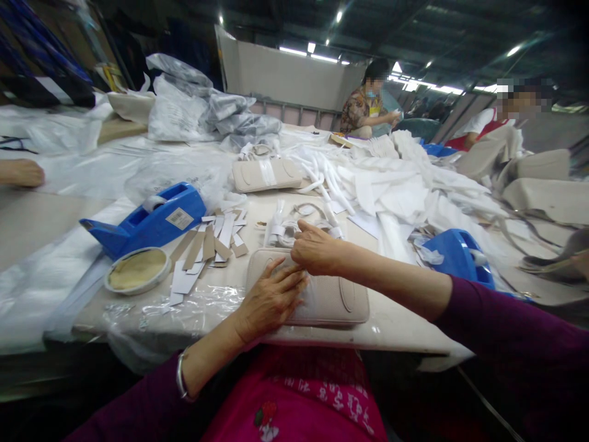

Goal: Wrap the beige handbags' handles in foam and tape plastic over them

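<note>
A beige handbag (338,301) lies flat on the table in front of me, with a strip of clear film across its middle. My left hand (276,294) rests on the bag's left half, fingers stretched out over the film. Over the bag's upper edge, touching the left fingertips, is my right hand (315,248), its fingers curled closed. Whatever may be inside those fingers is hidden. Just beyond the hands lies the bag's wrapped strap (288,233), in white padding.
To the left stand a blue tape dispenser (142,224), a round tub (138,270) and scattered card strips (209,245). Another beige bag (267,175) lies ahead. At right sits a second blue dispenser (460,258). A co-worker's hand (23,173) is at far left.
</note>
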`<state>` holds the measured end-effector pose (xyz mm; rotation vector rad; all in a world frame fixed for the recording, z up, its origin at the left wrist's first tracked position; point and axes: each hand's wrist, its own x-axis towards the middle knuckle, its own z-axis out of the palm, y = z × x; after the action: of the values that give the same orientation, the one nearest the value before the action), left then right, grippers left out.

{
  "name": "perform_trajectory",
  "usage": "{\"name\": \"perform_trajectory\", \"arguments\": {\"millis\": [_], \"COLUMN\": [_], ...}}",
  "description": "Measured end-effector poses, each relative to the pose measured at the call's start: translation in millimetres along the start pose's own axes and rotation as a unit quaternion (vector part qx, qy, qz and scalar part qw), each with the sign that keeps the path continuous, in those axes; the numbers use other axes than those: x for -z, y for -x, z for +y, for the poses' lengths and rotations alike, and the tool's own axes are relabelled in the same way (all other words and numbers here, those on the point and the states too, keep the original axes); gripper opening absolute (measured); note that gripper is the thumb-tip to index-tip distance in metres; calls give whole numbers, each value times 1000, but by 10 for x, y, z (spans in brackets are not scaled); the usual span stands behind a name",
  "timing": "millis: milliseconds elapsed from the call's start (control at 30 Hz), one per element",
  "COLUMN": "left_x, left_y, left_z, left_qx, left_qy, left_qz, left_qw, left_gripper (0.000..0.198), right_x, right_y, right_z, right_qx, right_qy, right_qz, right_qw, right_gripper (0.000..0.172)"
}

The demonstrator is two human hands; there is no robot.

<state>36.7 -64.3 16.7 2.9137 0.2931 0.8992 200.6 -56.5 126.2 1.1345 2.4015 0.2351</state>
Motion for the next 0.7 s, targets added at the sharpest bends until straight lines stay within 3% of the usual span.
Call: {"name": "perform_trajectory", "arguments": {"millis": [333, 433, 533, 600, 700], "left_x": [12, 18, 32, 50, 81], "left_y": [-21, -31, -39, -45, -55], "left_z": [-9, 1, 17, 29, 40], "left_qx": [-8, -19, -23, -23, -30], "left_qy": [-2, -10, -21, -27, -39], "left_qz": [-20, -9, -4, -8, -10], "left_qw": [1000, 1000, 1000, 999, 999], "left_gripper": [34, 34, 33, 33, 35], "right_x": [-32, -61, -91, -119, -160], "right_y": [53, 37, -43, -109, -147], "right_z": [-41, 73, 263, 409, 590], "right_qx": [-13, -61, -142, -183, -267], "right_qy": [14, 27, -15, -110, -212], "right_qz": [27, 60, 4, -13, 98], "right_qw": [999, 996, 990, 977, 935], "right_gripper": [26, 17, 49, 41, 14]}}
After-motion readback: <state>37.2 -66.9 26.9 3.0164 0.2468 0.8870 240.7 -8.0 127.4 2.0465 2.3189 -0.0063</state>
